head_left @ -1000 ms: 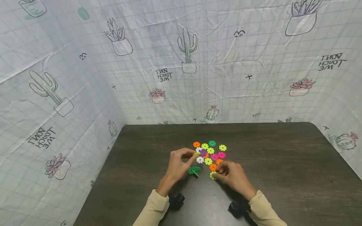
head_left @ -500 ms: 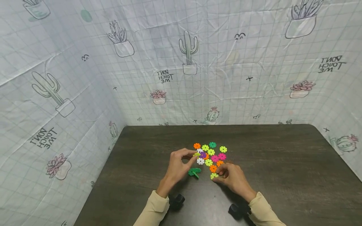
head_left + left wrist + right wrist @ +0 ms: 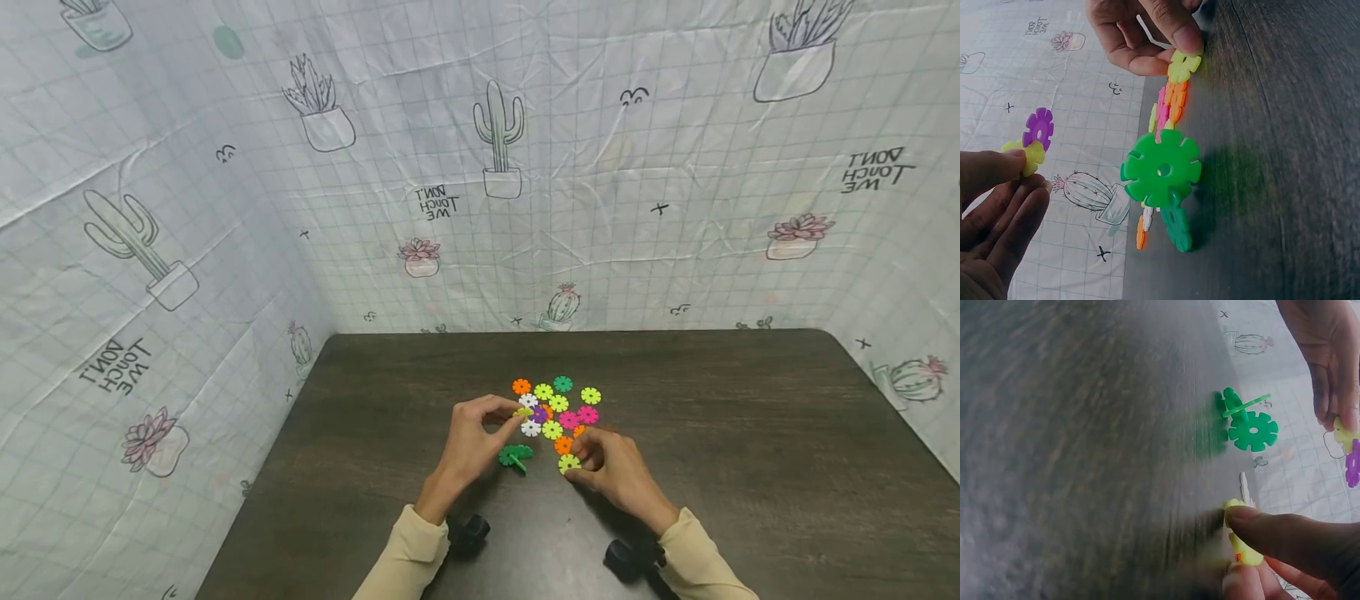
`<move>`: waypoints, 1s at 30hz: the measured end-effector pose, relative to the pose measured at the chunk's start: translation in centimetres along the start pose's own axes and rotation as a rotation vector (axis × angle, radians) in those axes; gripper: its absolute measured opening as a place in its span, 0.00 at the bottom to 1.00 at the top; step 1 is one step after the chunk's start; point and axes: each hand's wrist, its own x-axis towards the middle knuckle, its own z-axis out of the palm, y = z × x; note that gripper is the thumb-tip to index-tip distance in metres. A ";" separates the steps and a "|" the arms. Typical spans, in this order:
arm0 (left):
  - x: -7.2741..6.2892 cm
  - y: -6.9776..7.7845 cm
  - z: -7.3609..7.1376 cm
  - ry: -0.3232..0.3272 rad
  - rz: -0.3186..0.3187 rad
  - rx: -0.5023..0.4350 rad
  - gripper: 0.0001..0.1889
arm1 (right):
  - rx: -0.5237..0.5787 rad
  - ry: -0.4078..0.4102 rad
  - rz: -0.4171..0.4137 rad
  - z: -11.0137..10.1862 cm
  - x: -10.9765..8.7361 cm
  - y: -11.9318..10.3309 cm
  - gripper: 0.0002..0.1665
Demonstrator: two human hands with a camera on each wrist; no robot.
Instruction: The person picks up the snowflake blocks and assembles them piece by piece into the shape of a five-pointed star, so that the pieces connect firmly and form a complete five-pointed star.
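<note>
My left hand point(image 3: 471, 440) pinches a yellow notched disc point(image 3: 1034, 160) between thumb and fingers, above the table. Slotted into that disc is a purple notched disc point(image 3: 1037, 117), which points away from the fingertips. My right hand point(image 3: 621, 471) has its thumb and fingers on another yellow notched disc point(image 3: 1249, 553), low at the near end of the loose discs; whether it touches the table I cannot tell. Between the hands, on the table, stands a joined piece of green notched discs point(image 3: 1150, 156), with one disc set crosswise.
Beyond the hands lie several loose discs: orange point(image 3: 521, 387), white point(image 3: 531, 428), pink point(image 3: 588, 415), yellow point(image 3: 591, 396) and dark green point(image 3: 562, 383). The dark wooden table point(image 3: 375, 392) meets a cactus-print cloth point(image 3: 570, 208) at its back and sides.
The yellow disc at my right fingertips has tipped and shifted slightly, and more of it shows. My left hand stays nearly still with its joined yellow and purple discs.
</note>
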 end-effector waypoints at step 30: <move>-0.2 0.2 0.5 -0.019 0.029 -0.031 0.05 | 0.136 0.090 -0.079 -2.6 0.0 -0.4 0.10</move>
